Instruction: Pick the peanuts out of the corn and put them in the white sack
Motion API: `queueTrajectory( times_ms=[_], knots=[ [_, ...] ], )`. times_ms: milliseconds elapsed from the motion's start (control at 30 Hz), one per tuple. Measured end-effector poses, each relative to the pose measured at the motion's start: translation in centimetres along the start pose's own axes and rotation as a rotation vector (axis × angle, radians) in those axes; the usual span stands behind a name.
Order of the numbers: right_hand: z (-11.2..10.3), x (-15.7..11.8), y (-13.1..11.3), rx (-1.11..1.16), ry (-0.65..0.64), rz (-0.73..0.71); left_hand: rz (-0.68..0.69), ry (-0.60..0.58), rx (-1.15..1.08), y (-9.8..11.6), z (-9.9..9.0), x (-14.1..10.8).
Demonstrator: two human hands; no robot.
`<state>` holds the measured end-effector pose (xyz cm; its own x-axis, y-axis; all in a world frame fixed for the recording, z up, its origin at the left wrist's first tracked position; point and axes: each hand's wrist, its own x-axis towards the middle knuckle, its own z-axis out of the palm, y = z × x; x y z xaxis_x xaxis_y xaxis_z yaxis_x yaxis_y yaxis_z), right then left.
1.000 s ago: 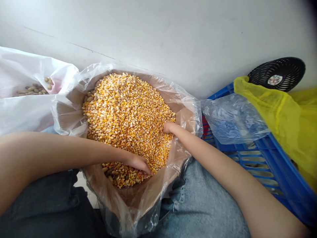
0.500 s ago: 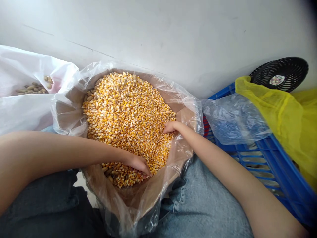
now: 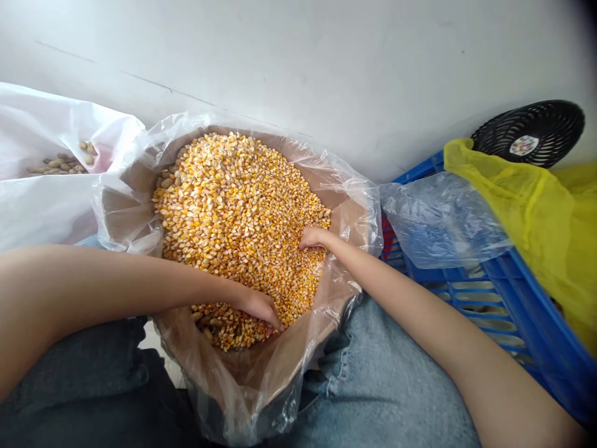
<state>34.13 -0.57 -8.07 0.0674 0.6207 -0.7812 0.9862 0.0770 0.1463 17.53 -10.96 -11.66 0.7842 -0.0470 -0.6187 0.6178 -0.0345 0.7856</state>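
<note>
While my left hand [image 3: 261, 308] and right hand [image 3: 312, 237] touch corn [image 3: 237, 211] inside the bag [image 3: 366, 218], I can't tell their fingers' grip; hard sweeping could spill some over the bag.

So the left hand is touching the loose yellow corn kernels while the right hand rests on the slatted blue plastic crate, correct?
Not quite: the right hand is not on the slatted blue plastic crate. The head view shows it among the loose yellow corn kernels; the left hand is touching them, as you say.
</note>
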Motion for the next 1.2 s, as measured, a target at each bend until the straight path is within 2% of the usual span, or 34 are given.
queueTrajectory(
  times_ms=[133, 333, 500, 733, 867, 1067, 1200],
  knots=[
    [0.2, 0.1, -0.2, -0.011, -0.048, 0.031, 0.009, 0.0, 0.006, -0.3, 0.1, 0.2],
    [0.7, 0.6, -0.8, -0.034, -0.055, 0.05, 0.005, -0.026, -0.008, -0.5, 0.1, 0.5],
    [0.5, 0.3, -0.3, -0.002, -0.058, 0.053, -0.005, -0.029, 0.013, -0.5, 0.1, 0.4],
    [-0.4, 0.7, 1.0, -0.005, -0.024, 0.029, 0.0, 0.0, 0.039, -0.4, 0.1, 0.5],
    [0.1, 1.2, 0.4, -0.048, -0.007, 0.038, -0.007, 0.0, 0.049, -0.6, 0.1, 0.6],
    [1.0, 1.4, -0.8, -0.109, 0.078, 0.13, -0.007, 0.0, 0.07, -0.6, 0.1, 0.6],
    [1.0, 1.0, -1.0, -0.112, 0.071, 0.16, 0.002, -0.032, 0.088, -0.2, -0.2, 0.3]
  ],
)
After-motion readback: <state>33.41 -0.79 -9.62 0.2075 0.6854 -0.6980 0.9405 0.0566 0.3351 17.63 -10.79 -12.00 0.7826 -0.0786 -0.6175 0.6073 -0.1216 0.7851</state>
